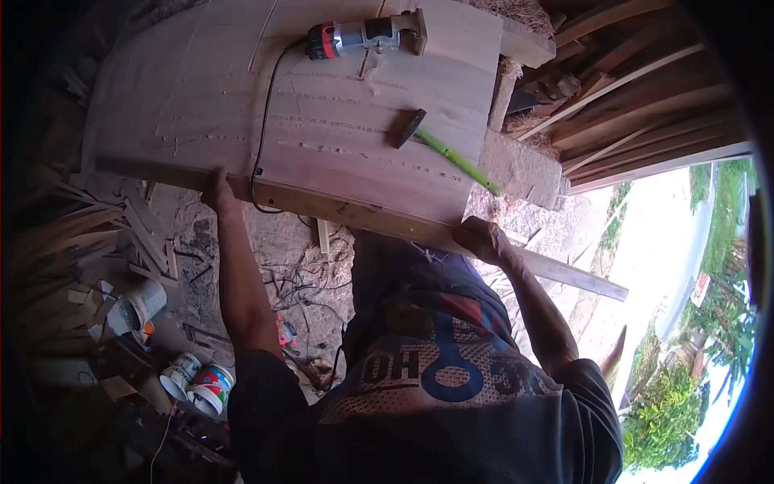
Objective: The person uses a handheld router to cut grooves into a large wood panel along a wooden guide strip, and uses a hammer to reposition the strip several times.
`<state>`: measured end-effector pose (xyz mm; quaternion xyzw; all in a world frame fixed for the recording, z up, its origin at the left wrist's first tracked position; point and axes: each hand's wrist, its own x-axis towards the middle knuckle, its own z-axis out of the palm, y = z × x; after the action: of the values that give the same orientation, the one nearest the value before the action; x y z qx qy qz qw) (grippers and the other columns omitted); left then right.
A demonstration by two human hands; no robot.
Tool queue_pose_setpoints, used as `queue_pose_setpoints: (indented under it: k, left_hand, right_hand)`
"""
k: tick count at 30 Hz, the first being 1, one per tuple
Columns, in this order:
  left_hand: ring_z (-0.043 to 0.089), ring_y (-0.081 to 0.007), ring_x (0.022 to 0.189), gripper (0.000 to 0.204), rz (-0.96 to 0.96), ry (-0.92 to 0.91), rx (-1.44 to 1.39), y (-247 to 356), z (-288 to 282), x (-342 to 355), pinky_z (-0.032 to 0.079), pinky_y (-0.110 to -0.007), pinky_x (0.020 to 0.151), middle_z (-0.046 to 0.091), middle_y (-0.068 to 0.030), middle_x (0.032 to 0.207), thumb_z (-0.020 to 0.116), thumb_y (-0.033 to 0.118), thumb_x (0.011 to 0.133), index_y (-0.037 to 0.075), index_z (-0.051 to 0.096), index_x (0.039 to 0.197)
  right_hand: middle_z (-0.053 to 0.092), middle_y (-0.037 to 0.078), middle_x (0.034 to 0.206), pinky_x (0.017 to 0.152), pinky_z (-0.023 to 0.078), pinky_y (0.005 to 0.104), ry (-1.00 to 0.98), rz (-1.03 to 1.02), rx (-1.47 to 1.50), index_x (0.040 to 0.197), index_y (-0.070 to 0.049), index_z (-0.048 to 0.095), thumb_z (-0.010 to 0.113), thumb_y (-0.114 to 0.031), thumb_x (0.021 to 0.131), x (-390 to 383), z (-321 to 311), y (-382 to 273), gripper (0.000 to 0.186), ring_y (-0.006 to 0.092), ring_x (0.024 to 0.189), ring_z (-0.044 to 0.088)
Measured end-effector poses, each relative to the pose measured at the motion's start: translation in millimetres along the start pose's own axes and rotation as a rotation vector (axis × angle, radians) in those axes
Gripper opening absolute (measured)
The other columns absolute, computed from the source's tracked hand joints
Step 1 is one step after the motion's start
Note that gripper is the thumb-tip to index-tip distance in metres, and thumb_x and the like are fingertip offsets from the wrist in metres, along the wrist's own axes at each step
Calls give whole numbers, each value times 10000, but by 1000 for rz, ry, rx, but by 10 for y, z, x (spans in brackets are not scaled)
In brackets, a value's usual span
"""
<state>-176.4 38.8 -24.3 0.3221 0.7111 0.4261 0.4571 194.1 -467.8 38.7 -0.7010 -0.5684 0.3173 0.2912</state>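
Head view: both hands are on a long wooden batten (pixel 363 216) that runs along the near edge of the big board (pixel 322 113) lying on the counter. The left hand (pixel 216 189) is clamped over the batten toward its left end, and the right hand (pixel 481 239) grips it further right, where the batten sticks out past the board. Looks like two spread grips keep it lined up against the edge.

A small router (pixel 363 36) lies on its side at the far end, cord trailing down, and a green-handled hammer (pixel 443 149) rests nearer on the right, both out of the way. Paint tins (pixel 197 383) sit on the floor to the left.
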Motion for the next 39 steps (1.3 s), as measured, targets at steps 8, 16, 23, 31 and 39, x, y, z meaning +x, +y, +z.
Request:
queue_pose_setpoints:
  k: [8, 16, 23, 31, 39]
  left_hand:
    - [674, -402, 1056, 710, -64, 11, -123, 185, 3, -348, 637, -529, 864, 576, -252, 1316, 834, 89, 790, -153, 442, 1330]
    - [662, -409, 1081, 827, -128, 22, -138, 19, -100, -61, 617, -551, 896, 561, -264, 1335, 840, 111, 783, -129, 337, 1394]
    - [652, -396, 1099, 809, -102, -28, -143, -14, -159, -2, 591, -567, 907, 567, -225, 1338, 844, 141, 790, -103, 365, 1394]
    - [653, -378, 1088, 766, -98, -14, -133, 53, -95, -177, 588, -550, 899, 583, -202, 1322, 853, 165, 784, -82, 455, 1390]
    - [653, -377, 1080, 725, -91, 73, -99, 16, -31, -146, 597, -546, 875, 601, -233, 1291, 859, 175, 783, -121, 480, 1324]
  right_hand:
    - [702, 93, 912, 641, 580, 370, 65, -207, -196, 1005, -95, 746, 743, -128, 882, -56, 39, 7, 127, 272, 782, 707]
    - [701, 97, 923, 633, 576, 380, 60, -154, -114, 1032, -94, 739, 732, -110, 882, -36, 75, 81, 150, 276, 793, 704]
    - [701, 110, 963, 711, 574, 385, -18, -145, -95, 1054, -90, 746, 693, -175, 921, 29, 22, 105, 167, 296, 843, 701]
    - [715, 122, 981, 719, 580, 393, -43, -100, -22, 1039, -96, 760, 668, -206, 928, 9, 20, 147, 182, 302, 862, 708]
    - [721, 104, 980, 714, 577, 381, -63, -63, -1, 1006, -111, 762, 681, -200, 919, 29, 25, 238, 149, 284, 850, 708]
